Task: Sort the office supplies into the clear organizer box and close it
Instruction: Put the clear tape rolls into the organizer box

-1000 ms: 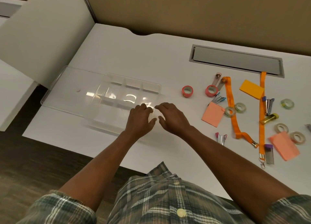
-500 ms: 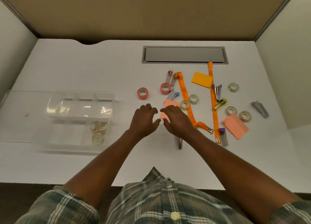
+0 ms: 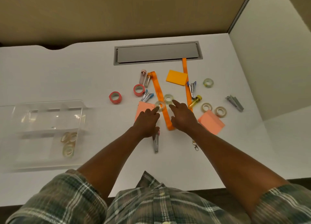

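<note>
Left hand (image 3: 148,121): unclenched, forefinger tip on a clear tape roll (image 3: 159,105) atop the orange lanyard (image 3: 159,92).
Right hand (image 3: 182,118): unclenched, forefinger reaching a second tape roll (image 3: 168,98).
Clear organizer box (image 3: 48,105): far left, holding tape rolls (image 3: 68,143).

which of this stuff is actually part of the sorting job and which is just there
Job: organizer box, clear tape rolls, red tape rolls, orange lanyard, sticky note pads, staplers.
Just there: grey cable hatch, partition walls.
</note>
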`<state>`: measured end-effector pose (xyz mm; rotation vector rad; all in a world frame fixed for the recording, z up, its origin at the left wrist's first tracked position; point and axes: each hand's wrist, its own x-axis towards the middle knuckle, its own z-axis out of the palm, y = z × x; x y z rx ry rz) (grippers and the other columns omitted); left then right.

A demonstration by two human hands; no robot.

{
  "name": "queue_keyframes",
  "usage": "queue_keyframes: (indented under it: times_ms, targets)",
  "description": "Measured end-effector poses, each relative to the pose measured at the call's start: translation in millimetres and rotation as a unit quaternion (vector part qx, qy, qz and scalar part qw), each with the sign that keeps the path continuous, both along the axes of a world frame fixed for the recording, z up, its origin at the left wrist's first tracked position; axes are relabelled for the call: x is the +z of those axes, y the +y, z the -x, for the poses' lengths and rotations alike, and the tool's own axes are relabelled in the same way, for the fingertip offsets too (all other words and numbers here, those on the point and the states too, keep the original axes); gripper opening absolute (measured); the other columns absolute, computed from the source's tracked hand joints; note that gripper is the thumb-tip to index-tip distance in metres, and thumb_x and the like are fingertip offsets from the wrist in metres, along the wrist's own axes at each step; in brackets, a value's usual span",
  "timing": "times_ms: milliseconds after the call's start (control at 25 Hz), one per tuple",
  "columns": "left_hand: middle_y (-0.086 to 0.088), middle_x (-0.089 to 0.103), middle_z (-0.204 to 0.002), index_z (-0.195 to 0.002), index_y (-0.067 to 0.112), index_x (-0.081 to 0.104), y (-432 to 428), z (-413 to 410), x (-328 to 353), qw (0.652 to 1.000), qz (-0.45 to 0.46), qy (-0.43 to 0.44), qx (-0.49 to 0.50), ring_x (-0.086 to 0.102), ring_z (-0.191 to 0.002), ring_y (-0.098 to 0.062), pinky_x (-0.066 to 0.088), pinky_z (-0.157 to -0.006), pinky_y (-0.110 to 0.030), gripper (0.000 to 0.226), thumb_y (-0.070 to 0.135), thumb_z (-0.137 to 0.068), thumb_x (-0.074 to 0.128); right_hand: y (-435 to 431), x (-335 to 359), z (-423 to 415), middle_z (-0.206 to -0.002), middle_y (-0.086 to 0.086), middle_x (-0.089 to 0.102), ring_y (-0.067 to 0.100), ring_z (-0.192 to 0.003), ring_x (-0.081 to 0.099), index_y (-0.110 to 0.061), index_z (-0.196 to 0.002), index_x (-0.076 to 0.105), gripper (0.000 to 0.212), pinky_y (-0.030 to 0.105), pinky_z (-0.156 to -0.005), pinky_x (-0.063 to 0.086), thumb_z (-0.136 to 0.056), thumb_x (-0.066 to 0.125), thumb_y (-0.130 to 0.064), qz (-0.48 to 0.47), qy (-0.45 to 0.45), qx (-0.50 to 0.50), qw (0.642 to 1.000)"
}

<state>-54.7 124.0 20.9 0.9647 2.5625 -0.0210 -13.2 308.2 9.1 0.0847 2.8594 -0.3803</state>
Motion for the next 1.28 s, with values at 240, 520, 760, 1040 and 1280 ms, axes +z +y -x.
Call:
queue_keyframes:
  times_ms: [240, 520, 760, 1040, 1280]
  targets:
    - [-0.005, 0.023, -0.162, -0.136, 0.016, 0.05, 12.2, 7.5, -5.7, 0.999, 0.031, -0.025, 0.004, 0.044, -0.126, -0.025, 0.043, -0.099, -0.037, 0.049, 0.04, -0.093, 0.059, 6.2, -2.7, 24.7, -0.164, 0.005, 0.021, 0.035, -0.141, 0.033, -0.02, -0.154, 0.029, 0.07, 0.047, -0.1, 0.045, -0.089, 0.054, -0.012, -0.022, -0.052, 0.072, 0.996]
    - [-0.009, 0.053, -0.13, -0.137, 0.017, 0.046, 16.1, -8.2, -9.7, 1.0, -0.011, -0.005, -0.009, 0.05, -0.108, -0.022, 0.047, -0.088, -0.033, 0.055, 0.016, -0.087, 0.069, 2.4, -4.8, 11.9, -0.135, 0.014, 0.05, 0.032, -0.113, 0.053, -0.017, -0.148, 0.037, 0.055, 0.037, -0.08, 0.047, -0.095, 0.053, -0.014, -0.075, -0.02, 0.059, 0.995]
    - [-0.01, 0.056, -0.122, -0.142, 0.014, 0.039, 2.5, -20.2, -19.7, 0.997, -0.021, 0.05, -0.048, 0.053, -0.101, -0.026, 0.046, -0.079, -0.036, 0.059, 0.014, -0.089, 0.065, -1.2, -20.1, -9.2, -0.12, 0.015, 0.057, 0.034, -0.103, 0.054, -0.013, -0.136, 0.05, 0.04, 0.038, -0.073, 0.048, -0.097, 0.045, -0.011, -0.073, 0.015, 0.018, 0.997]
    - [-0.007, 0.066, -0.106, -0.132, 0.018, 0.054, -14.9, -17.6, -14.4, 0.984, -0.17, 0.049, 0.01, 0.052, -0.093, -0.026, 0.038, -0.072, -0.035, 0.051, 0.007, -0.083, 0.062, -31.4, 10.2, -10.9, -0.12, 0.016, 0.054, 0.029, -0.104, 0.058, -0.015, -0.132, 0.057, 0.05, 0.027, -0.081, 0.043, -0.085, 0.07, -0.023, 0.142, 0.076, -0.162, 0.974]
    - [0.0, 0.065, -0.092, -0.118, 0.025, 0.062, -61.9, -11.6, 34.8, 0.797, -0.429, -0.217, 0.365, 0.056, -0.083, -0.014, 0.046, -0.069, -0.03, 0.033, 0.015, -0.087, 0.056, -95.1, 34.5, 5.4, -0.115, 0.005, 0.065, 0.024, -0.104, 0.064, -0.023, -0.12, 0.06, 0.03, 0.035, -0.082, 0.057, -0.091, 0.063, -0.026, 0.418, 0.029, -0.353, 0.837]
